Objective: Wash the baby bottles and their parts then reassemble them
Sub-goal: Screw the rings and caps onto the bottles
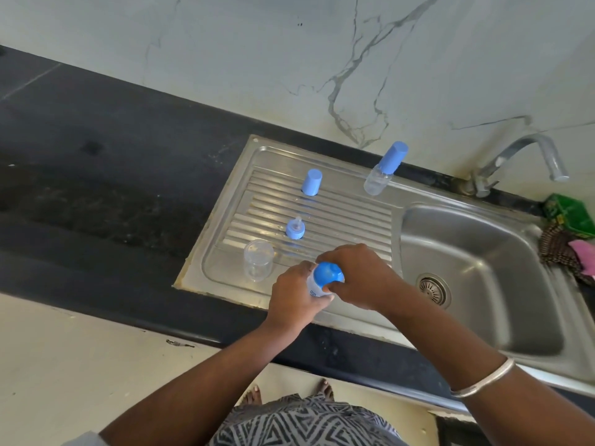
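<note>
Over the ribbed steel drainboard (322, 214), her left hand (294, 296) curled round a clear plastic baby bottle (315, 288), while right hand (360, 275) fingers pinched its rounded blue cap (328, 274). Nearby stood a blue cylindrical cover (311, 182), a blue teat ring (295, 229), a clear empty bottle body (258, 263) and a capped bottle (384, 169).

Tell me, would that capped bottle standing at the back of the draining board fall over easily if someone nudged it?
Probably. The capped bottle is tall and narrow, looks empty, so likely light and top-heavy. It stands on the smooth steel draining board, where it may also slide.
</note>
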### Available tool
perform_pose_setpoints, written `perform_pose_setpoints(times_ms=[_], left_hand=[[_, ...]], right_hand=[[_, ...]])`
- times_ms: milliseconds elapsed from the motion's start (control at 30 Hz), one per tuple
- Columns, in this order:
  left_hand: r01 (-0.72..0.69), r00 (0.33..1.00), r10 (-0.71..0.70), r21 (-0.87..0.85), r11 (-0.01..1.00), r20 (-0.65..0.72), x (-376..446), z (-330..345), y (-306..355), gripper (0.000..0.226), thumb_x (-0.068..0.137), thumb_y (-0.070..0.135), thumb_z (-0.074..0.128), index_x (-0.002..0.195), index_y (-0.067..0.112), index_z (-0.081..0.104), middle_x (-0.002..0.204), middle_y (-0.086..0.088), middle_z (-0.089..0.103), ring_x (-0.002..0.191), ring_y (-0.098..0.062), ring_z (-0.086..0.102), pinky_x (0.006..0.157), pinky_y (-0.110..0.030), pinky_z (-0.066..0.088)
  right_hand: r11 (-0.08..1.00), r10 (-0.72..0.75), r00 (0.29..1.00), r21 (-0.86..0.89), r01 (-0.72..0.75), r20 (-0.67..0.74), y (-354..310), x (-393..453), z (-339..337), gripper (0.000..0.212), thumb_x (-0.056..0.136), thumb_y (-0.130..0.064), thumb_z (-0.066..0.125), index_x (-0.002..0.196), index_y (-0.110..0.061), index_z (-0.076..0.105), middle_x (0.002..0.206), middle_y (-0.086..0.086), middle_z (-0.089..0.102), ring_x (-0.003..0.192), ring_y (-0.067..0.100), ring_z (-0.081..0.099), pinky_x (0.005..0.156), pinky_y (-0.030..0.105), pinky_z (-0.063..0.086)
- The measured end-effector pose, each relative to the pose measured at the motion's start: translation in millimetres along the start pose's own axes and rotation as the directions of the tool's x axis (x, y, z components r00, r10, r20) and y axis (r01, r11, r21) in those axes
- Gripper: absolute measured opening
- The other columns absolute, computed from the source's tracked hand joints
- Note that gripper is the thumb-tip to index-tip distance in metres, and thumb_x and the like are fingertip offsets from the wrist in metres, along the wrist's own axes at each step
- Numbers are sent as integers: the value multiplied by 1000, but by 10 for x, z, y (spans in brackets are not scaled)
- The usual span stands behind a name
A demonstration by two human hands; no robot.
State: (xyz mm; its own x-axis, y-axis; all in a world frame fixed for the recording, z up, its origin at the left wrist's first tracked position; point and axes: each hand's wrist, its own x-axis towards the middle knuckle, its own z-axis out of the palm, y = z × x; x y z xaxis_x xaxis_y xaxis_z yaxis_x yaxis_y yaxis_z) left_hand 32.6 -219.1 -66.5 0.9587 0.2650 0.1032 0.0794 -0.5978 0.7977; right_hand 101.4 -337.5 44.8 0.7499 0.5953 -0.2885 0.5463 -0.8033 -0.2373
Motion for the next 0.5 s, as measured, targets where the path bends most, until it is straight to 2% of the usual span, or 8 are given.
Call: perform_pose_setpoints(times_ms=[133,200,267,400,500], left_hand=[[-17,1000,17,18,1000,13,-3,5,-28,51,67,38,83,111,22,66,89,9,69,84,-9,64,79,-24,52],[-25,1000,24,26,999,15,-10,14,-44,52,66,39,85,111,21,66,90,9,70,84,-10,65,80,-26,54],[-17,1000,16,24,1000,16,-9,21,-46,54,66,45,85,111,23,65,90,10,69,85,-8,64,80,-26,54],[-12,999,12,20,1000,35,-2,18,-38,47,67,49,85,103,25,65,90,12,69,85,-6,64,79,-25,54],[-20,999,20,7,1000,47,10,3,-37,46,68,48,84,103,24,67,92,12,70,85,-6,64,79,-23,54]], right_hand=[[986,160,984,63,-156,-72,-99,-21,40,40,79,-32,71,118,-28,67,106,-4,67,96,18,61,79,29,52],[963,263,958,96,-253,-117,-160,-32,78,30,78,-37,70,104,-22,70,93,-2,66,83,17,61,64,26,50],[923,375,915,147,-354,-149,-231,-35,113,32,79,-45,70,93,-17,65,82,-2,60,74,17,59,53,25,42],[872,485,859,168,-460,-163,-367,-38,165,38,88,-52,63,89,-15,55,75,-3,49,75,20,55,56,26,36],[895,445,881,111,-432,-158,-386,-58,128,40,90,-53,61,95,-14,55,80,-2,50,76,19,54,58,26,37]])
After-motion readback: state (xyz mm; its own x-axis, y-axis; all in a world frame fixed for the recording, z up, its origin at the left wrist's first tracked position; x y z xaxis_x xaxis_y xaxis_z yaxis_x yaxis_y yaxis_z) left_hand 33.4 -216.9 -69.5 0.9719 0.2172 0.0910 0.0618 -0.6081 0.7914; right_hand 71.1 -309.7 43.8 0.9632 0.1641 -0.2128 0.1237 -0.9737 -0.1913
